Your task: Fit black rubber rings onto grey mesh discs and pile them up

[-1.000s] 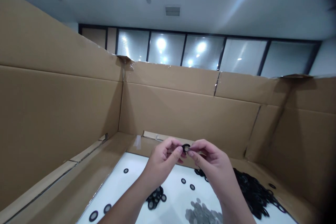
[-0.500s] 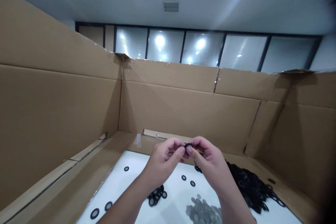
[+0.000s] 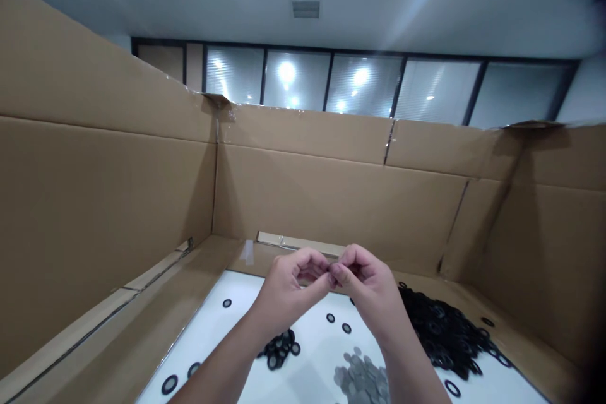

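Observation:
My left hand [image 3: 293,290] and my right hand [image 3: 372,290] meet at the fingertips above the far edge of a white board [image 3: 201,328]. Both are closed in a pinch around a small black ring, which the fingers now almost wholly hide. Below them lie a heap of thin grey discs [image 3: 362,375] and, near my left forearm, a small cluster of black rings with grey centres [image 3: 280,348]. Beyond my right forearm spreads a large pile of black rings [image 3: 449,331].
Tall cardboard walls [image 3: 303,192] surround the board on the left, back and right. Several single rings lie apart on the white surface, among them a grey-centred ring [image 3: 169,384] at front left. One black ring [image 3: 487,322] rests on the cardboard at right.
Both hands have turned slightly and their fingertips have closed further over the black ring, which showed plainly before. My right forearm has shifted left, uncovering a loose ring beside the large pile.

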The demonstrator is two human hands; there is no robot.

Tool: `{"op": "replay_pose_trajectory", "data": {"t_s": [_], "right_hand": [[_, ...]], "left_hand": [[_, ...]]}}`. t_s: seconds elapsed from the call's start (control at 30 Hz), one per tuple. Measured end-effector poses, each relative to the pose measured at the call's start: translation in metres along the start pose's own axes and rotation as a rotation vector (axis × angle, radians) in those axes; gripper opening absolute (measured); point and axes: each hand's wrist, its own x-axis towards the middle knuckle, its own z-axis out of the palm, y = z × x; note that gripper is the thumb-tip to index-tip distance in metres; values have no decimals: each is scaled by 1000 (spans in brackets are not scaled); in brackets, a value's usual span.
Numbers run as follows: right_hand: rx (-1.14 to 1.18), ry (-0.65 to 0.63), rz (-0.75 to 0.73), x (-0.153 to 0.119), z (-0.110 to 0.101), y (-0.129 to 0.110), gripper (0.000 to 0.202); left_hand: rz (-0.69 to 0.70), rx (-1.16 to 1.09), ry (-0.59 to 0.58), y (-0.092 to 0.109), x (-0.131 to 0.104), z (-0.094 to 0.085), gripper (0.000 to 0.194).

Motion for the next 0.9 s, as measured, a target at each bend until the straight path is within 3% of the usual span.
{"op": "replay_pose_trajectory", "data": {"t_s": [0.2, 0.5, 0.73, 0.9], "right_hand": [[-94, -24, -42, 0, 2, 0, 36], [-380, 132, -183, -1, 13, 3, 31], [-374, 140, -207, 0, 13, 4, 30], [-277, 70, -182, 0, 12, 5, 26]], "left_hand": [[-83, -128, 22, -8, 4, -5, 10], [-111, -252, -45, -4, 3, -5, 15], [-137, -260, -69, 2, 4, -9, 17], [-147, -231, -65, 1, 5, -13, 17]]}}
